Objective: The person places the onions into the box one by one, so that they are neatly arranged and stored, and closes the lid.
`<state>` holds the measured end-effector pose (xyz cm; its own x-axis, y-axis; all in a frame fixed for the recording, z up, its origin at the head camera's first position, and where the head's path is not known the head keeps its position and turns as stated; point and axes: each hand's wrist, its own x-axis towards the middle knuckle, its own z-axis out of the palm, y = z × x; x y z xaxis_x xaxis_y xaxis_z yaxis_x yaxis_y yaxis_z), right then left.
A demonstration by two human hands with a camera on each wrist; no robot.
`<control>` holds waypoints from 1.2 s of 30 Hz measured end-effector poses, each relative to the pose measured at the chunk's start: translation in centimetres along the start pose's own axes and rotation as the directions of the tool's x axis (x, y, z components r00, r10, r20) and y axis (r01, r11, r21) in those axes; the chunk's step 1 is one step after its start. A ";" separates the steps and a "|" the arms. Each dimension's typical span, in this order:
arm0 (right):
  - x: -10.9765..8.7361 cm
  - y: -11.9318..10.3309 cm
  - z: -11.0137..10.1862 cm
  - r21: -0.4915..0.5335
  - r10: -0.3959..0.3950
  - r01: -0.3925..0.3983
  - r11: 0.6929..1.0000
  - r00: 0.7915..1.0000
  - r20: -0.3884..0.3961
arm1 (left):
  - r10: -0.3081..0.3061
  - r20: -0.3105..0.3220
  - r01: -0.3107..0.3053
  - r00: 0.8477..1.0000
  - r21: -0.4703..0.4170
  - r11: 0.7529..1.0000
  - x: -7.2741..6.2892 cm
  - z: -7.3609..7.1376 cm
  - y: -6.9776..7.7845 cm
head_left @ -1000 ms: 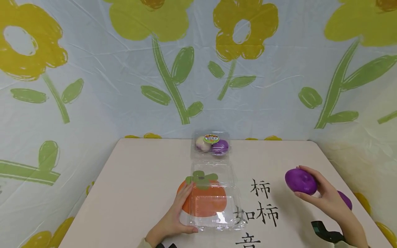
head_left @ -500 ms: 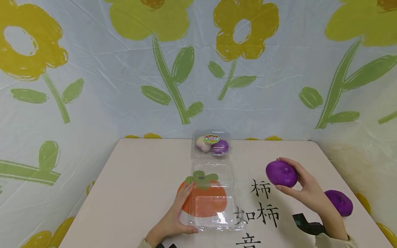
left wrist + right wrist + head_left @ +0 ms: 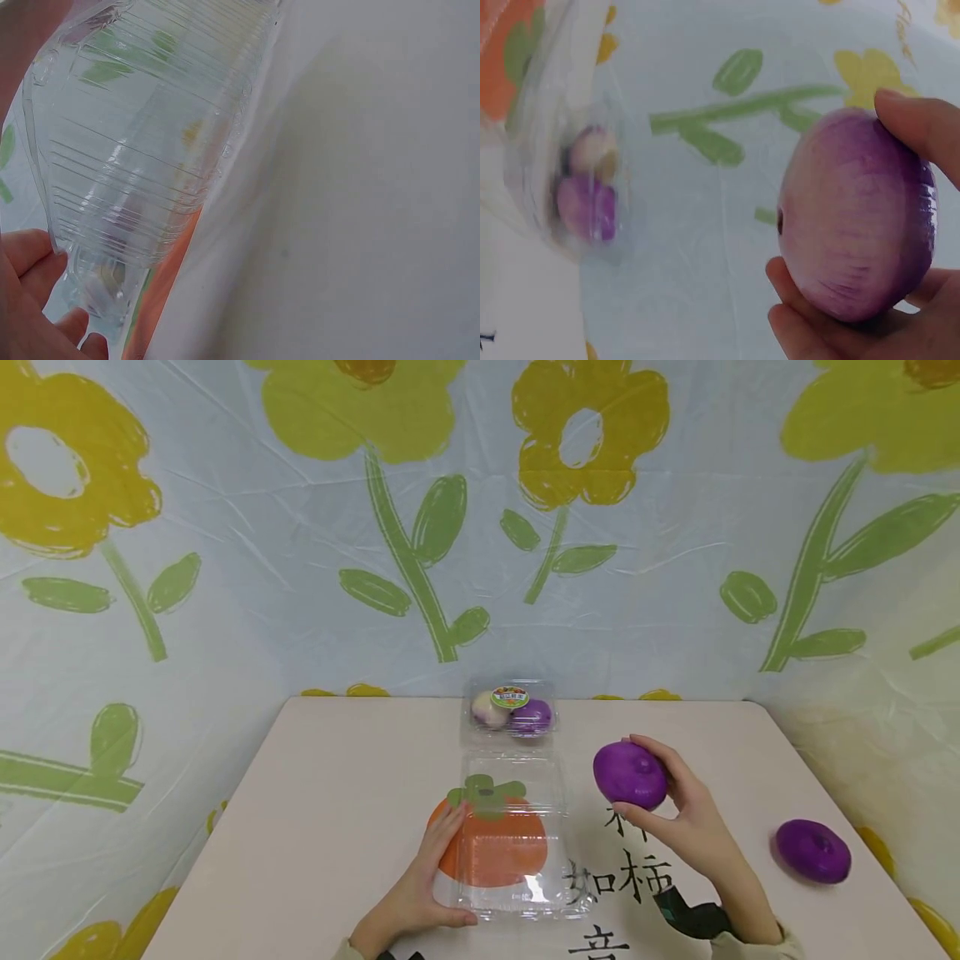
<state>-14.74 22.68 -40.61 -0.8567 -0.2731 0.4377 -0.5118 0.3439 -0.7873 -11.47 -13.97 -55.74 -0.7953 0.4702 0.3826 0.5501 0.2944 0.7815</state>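
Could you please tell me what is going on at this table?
A person is handling what looks like a purple onion: the right hand holds it above the table, to the right of an open clear plastic box. The left hand rests against that box's left side. Another purple onion lies on the table at the right. Near the far edge, a closed clear box with a label holds two more, one paler than the other.

Wrinkled pale-blue sheet walls (image 3: 315, 635), 9 through 3 o'clock: big yellow printed flowers (image 3: 540, 468), leafy green stems (image 3: 403, 552). Flat pale-beige tabletop (image 3: 352, 777) at 6. Yellower tint toward 3.
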 end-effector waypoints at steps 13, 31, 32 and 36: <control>-0.1 -0.4 5.1 0.064 0.034 -0.034 0.997 0.999 -0.001 | -0.022 0.002 0.022 1.000 -0.013 1.000 0.1 0.0 0.1; -1.5 0.6 13.1 0.059 0.070 -0.077 0.995 0.991 0.113 | -0.031 0.012 0.031 0.999 -0.001 1.000 0.1 0.0 0.2; -1.6 0.7 13.3 0.052 0.066 -0.072 0.996 0.991 0.118 | -0.022 0.009 0.022 1.000 0.002 1.000 0.1 0.0 0.2; -1.9 0.9 14.4 0.009 0.069 -0.071 0.997 0.987 0.146 | 0.020 -0.004 -0.020 1.000 0.012 1.000 0.0 0.1 0.0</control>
<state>-12.64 10.54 -48.37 -0.8713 -0.3771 0.3139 -0.4488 0.3540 -0.8205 -11.45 -13.88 -55.72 -0.7851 0.4725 0.4004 0.5691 0.2951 0.7675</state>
